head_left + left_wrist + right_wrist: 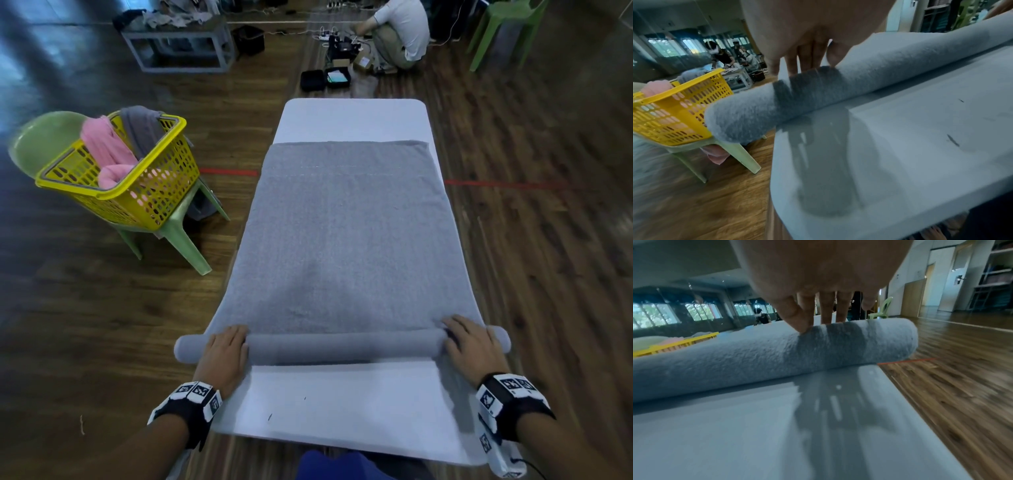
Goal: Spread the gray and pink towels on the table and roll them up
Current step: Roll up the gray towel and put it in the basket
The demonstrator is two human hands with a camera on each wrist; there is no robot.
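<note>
The gray towel (346,236) lies spread along the white table (342,404), its near end wound into a roll (342,347) that runs across the table and juts past both side edges. The left hand (224,359) rests on top of the roll near its left end, fingers straight and flat; the right hand (474,346) lies the same way near the right end, fingertips (803,327) pressing into the pile. Bare tabletop shows between the roll and the person. The room has a dark wood floor (85,325) crossed by a red line (503,185). To the left, a yellow basket (137,192) sits on a green plastic chair (178,233); in it lie a pink towel (109,150) and another gray cloth (142,128) draped over the rim. Beyond the table, a person (400,31) crouches among cables.
</note>
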